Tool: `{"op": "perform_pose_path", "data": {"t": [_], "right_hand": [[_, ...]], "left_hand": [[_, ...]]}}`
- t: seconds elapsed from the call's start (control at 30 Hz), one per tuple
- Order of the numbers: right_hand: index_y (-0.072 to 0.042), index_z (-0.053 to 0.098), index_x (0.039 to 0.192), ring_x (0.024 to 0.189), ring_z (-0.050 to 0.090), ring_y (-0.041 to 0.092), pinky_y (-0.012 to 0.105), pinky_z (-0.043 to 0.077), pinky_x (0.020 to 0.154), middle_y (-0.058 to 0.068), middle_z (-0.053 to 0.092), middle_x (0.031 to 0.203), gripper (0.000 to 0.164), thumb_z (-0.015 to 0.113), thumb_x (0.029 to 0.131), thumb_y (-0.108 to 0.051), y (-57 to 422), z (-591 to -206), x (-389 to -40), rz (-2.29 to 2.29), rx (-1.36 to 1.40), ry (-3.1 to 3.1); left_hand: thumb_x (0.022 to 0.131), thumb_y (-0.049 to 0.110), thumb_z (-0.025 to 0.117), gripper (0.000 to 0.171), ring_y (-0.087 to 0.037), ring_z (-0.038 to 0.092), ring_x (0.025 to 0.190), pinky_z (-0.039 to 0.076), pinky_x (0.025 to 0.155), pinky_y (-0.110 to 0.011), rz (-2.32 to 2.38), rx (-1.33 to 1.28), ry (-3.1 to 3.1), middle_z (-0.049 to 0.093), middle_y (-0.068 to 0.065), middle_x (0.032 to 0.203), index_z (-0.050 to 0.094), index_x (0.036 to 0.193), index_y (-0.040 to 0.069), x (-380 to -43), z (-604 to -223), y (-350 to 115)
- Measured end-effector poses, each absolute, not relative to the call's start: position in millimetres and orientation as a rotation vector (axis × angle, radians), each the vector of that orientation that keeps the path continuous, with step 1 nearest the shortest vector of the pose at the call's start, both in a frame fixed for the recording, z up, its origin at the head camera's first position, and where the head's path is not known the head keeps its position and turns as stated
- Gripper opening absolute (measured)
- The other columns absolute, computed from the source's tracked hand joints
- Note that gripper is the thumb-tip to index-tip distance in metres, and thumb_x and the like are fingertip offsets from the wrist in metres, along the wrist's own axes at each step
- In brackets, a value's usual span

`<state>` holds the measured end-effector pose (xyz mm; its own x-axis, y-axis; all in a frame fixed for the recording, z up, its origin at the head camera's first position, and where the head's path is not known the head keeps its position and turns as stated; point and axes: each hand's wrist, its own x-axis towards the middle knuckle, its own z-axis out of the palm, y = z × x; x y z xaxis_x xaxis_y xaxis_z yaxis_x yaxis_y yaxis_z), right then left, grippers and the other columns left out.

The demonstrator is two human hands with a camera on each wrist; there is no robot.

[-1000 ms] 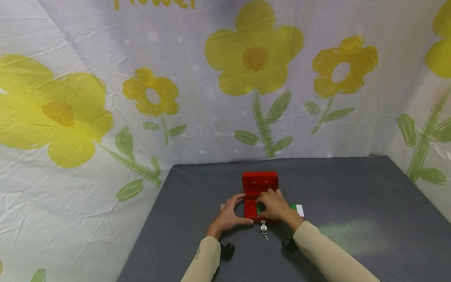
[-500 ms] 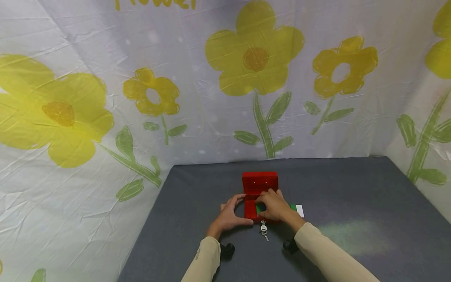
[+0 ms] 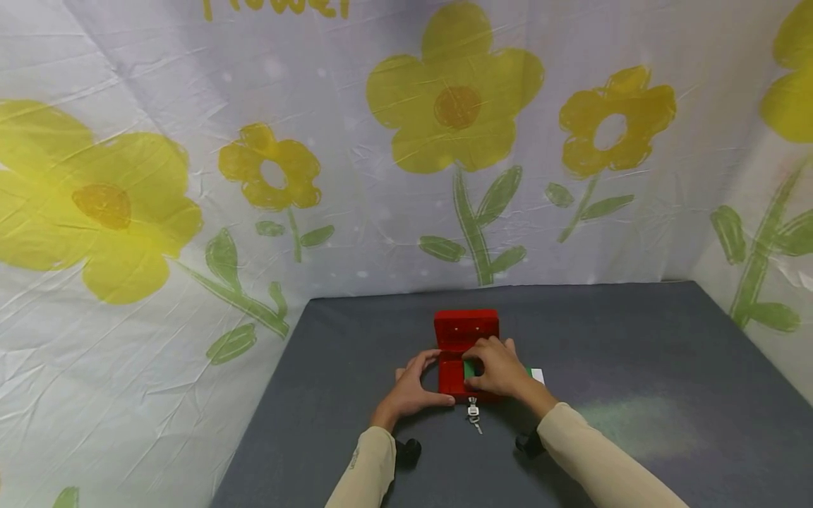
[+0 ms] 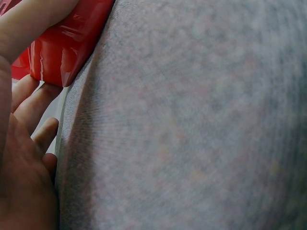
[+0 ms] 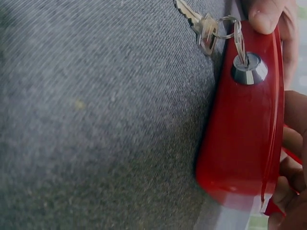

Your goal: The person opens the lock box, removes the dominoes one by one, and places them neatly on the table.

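An open red cash box (image 3: 452, 381) stands on the grey table, its lid (image 3: 466, 328) raised at the back. My left hand (image 3: 413, 388) grips the box's left end, thumb at the front corner and fingers toward the back. Over the right half of the box, my right hand (image 3: 498, 367) bends its thumb and fingers around a green flat piece (image 3: 468, 368), whose full shape is hidden by the hand. In the right wrist view a key (image 5: 247, 60) sits in the front lock (image 5: 249, 74), with a second key (image 5: 206, 33) hanging from its ring.
A green-and-white flat item (image 3: 537, 375) shows on the table behind my right wrist. The grey tabletop (image 3: 603, 339) runs back to a pale curtain (image 3: 356, 233) painted with yellow flowers.
My right hand has shifted slightly right over the box and now covers more of the green-and-white item. My left hand keeps its place on the box.
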<state>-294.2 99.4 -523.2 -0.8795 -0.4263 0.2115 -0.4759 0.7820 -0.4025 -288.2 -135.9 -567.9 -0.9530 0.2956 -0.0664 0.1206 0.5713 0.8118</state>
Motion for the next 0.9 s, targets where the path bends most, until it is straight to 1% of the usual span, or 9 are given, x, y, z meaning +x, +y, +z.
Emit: {"op": "perform_pose_path", "data": {"t": [0.2,0.43,0.67,0.9], "right_hand": [[-0.013,0.078,0.111,0.088,0.051,0.016,0.035,0.022,0.072,0.001,0.07,0.101,0.041,0.088,0.076,-0.03,103,-523,-294,0.706,0.739,-2.822],[-0.014,0.077,0.113,0.088,0.05,0.016,0.035,0.021,0.072,0.0,0.07,0.102,0.042,0.087,0.077,-0.031,106,-521,-292,0.718,0.774,-2.795],[-0.013,0.077,0.115,0.09,0.049,0.016,0.036,0.021,0.074,0.0,0.069,0.101,0.043,0.088,0.077,-0.03,108,-518,-288,0.75,0.781,-2.793],[-0.012,0.077,0.116,0.09,0.049,0.015,0.036,0.021,0.074,0.001,0.069,0.102,0.044,0.088,0.077,-0.029,111,-517,-285,0.781,0.785,-2.782]], "left_hand": [[0.069,0.048,0.092,0.091,-0.029,0.032,0.133,0.037,0.106,-0.061,1.335,0.355,2.602,0.047,0.002,0.157,0.044,0.147,0.044,-288,-568,-135],[0.07,0.048,0.092,0.092,-0.031,0.031,0.134,0.037,0.105,-0.062,1.344,0.365,2.601,0.048,0.0,0.157,0.043,0.148,0.042,-289,-566,-135],[0.07,0.049,0.092,0.092,-0.03,0.031,0.133,0.037,0.105,-0.061,1.342,0.372,2.601,0.047,0.001,0.158,0.043,0.148,0.042,-290,-568,-136],[0.068,0.051,0.092,0.093,-0.03,0.031,0.134,0.036,0.106,-0.061,1.327,0.355,2.599,0.046,0.002,0.158,0.043,0.147,0.043,-289,-568,-136]]}}
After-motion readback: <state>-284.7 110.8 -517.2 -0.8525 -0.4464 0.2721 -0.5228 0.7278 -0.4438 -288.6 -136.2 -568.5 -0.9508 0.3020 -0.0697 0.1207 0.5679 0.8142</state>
